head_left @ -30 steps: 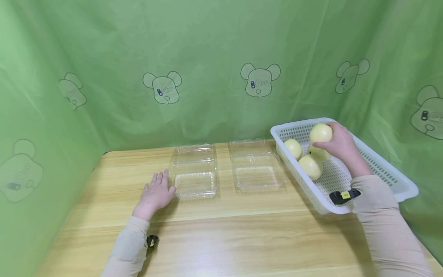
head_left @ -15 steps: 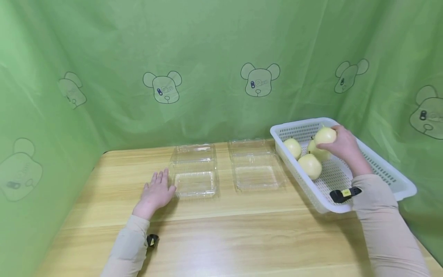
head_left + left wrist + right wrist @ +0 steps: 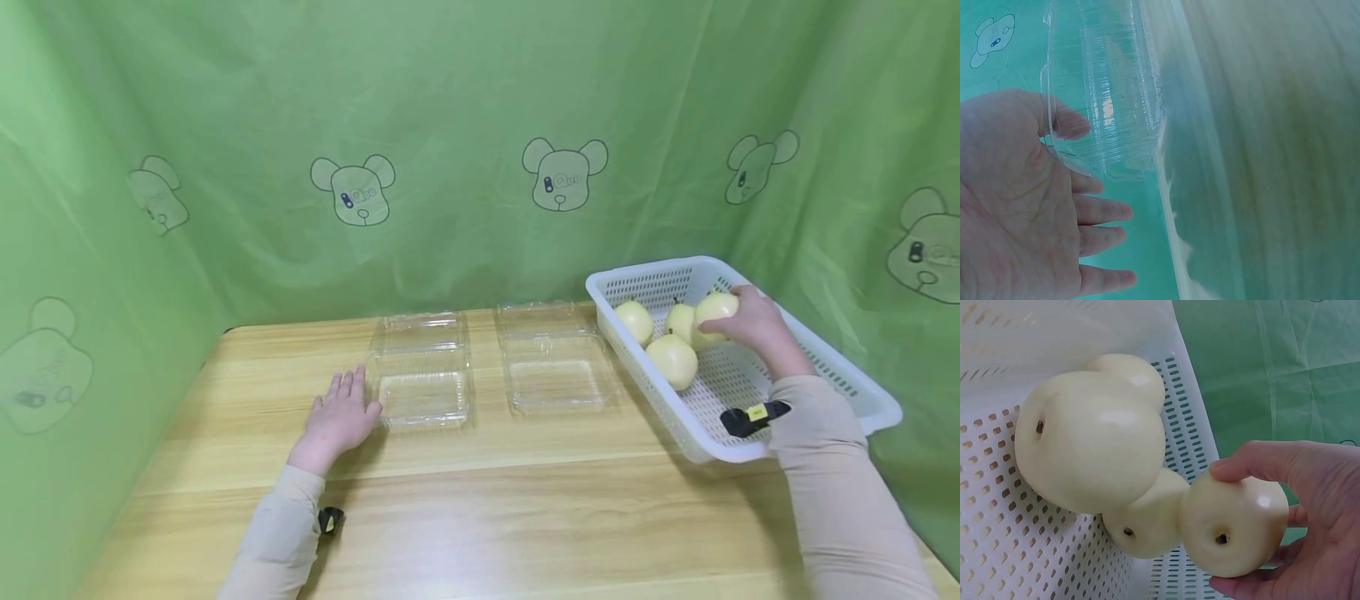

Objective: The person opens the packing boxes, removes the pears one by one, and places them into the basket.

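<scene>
My right hand grips a pale yellow pear inside the white plastic basket. In the right wrist view, thumb and fingers curl round that pear, which sits against a neighbouring one. The other pears lie loose at the basket's far left. My left hand is spread with straight fingers beside the left clear plastic clamshell box. In the left wrist view its thumb lies at the edge of that box; contact is hard to tell.
A second clear clamshell box stands with its lid up between the left box and the basket. The wooden table ends at a green curtain at the back and sides.
My right hand has moved slightly right and lower into the basket, with the pear still in its grip. The left hand has stayed in place.
</scene>
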The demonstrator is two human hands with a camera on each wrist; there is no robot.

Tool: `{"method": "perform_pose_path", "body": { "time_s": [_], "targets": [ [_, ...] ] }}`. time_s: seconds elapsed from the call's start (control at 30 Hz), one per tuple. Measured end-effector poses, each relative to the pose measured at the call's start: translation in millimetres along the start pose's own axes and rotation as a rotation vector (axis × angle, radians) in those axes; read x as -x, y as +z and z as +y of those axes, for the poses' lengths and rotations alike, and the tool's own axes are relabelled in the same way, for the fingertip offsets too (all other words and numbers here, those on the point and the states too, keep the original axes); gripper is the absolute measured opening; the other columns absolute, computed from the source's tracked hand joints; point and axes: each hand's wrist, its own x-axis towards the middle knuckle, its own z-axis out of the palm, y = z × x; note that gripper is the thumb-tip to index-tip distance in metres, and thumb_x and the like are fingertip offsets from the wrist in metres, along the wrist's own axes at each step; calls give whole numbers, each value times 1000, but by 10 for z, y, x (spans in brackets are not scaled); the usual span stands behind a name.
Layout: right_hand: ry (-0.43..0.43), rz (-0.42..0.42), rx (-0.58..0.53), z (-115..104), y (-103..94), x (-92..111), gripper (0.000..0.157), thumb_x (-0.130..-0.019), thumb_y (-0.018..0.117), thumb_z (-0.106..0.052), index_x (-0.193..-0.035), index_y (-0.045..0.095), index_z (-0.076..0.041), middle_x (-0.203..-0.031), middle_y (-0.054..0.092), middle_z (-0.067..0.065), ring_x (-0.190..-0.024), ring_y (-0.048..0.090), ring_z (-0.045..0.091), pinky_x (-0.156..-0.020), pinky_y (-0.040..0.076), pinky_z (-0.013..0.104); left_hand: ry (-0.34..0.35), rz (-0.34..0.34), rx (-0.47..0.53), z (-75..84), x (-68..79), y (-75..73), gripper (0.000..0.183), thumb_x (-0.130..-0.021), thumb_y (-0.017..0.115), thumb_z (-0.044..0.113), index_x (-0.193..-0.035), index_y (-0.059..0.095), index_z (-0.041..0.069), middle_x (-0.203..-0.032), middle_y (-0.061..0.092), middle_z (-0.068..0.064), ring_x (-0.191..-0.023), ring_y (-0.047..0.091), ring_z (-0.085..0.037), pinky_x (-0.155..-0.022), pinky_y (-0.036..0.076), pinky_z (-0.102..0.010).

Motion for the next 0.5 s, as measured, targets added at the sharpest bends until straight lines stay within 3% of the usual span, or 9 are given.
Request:
{"method": "perform_pose_path", "body": {
  "time_s": [0.33,0.5],
  "targets": [
    [72,-43,-23,62,-17,78,105,-84,69,-34,-148,2,16,-140,15,52,-126,23,65,-103,27,74,2,11,-6,-7,-14,26,71,-102,31,38,-156,4,0,-161,11,-25,-149,6,-45,-118,11,-67],
    [85,-83,-72,142,-17,95,107,-85,69,-35,-148,-2,15,-140,15,51,-125,26,64,-102,30,74,1,6,-4,-3,-5,23,71,-102,31,38,-156,3,1,-161,11,-25,-149,5,-46,-118,11,-68]
  ]
}}
